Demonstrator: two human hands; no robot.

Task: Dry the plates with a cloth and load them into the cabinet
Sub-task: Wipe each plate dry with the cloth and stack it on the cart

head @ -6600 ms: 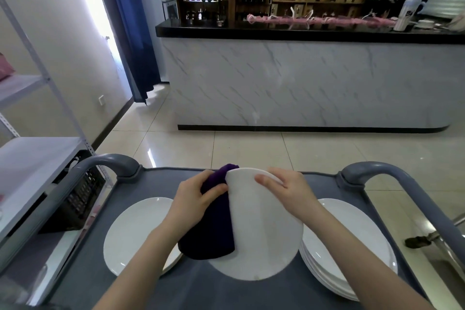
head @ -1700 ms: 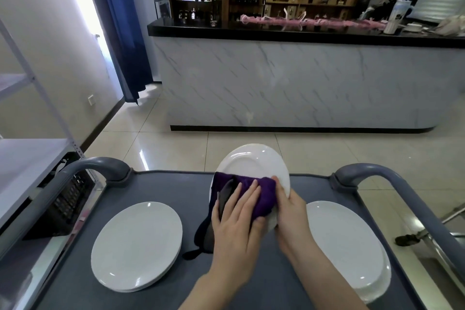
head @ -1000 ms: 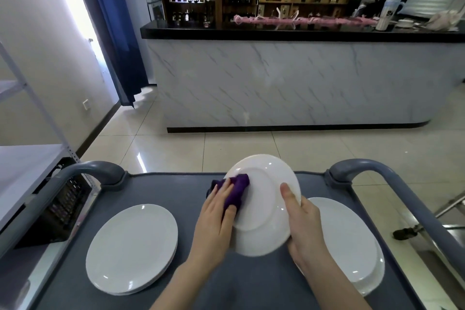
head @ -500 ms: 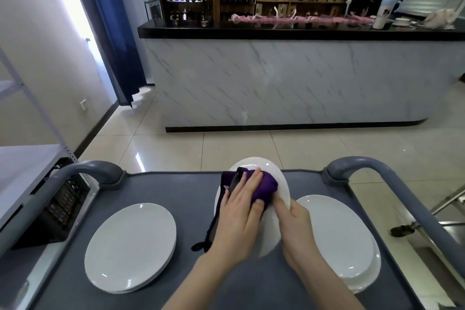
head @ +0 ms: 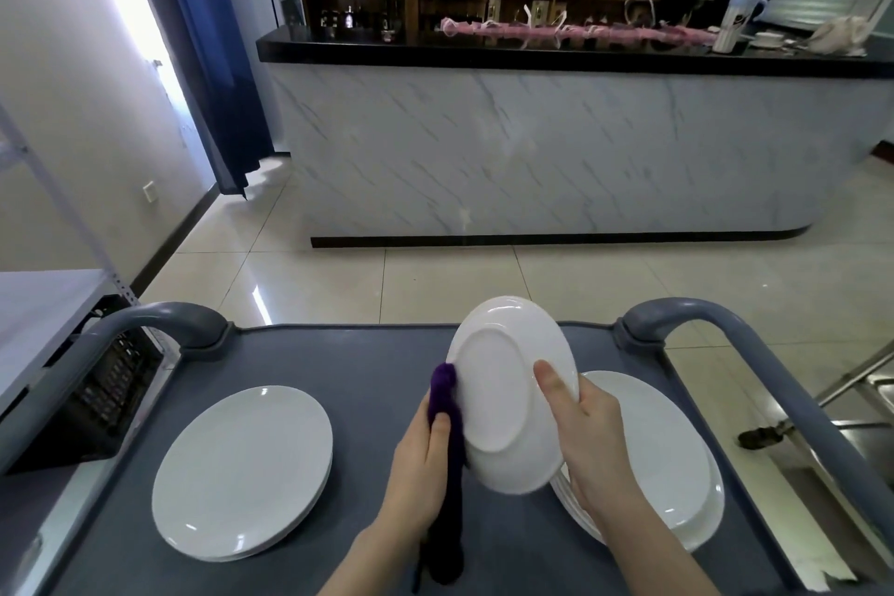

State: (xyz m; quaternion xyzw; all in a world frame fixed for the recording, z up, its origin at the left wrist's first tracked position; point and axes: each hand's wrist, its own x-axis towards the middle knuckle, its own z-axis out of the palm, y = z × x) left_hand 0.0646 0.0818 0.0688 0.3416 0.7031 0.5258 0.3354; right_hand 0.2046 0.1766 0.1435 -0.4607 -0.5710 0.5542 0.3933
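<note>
Your right hand (head: 588, 431) grips the plate (head: 508, 394) tilted, underside toward you, so your left hand (head: 423, 460), clutching the cloth (head: 442, 394), can wipe its edge.

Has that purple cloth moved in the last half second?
Yes. The purple cloth has shifted left, off the face of the held plate to its left rim, nearer the left plate stack.

Head camera looks forward and down, seemingly close over the cart (head: 338, 368).
</note>
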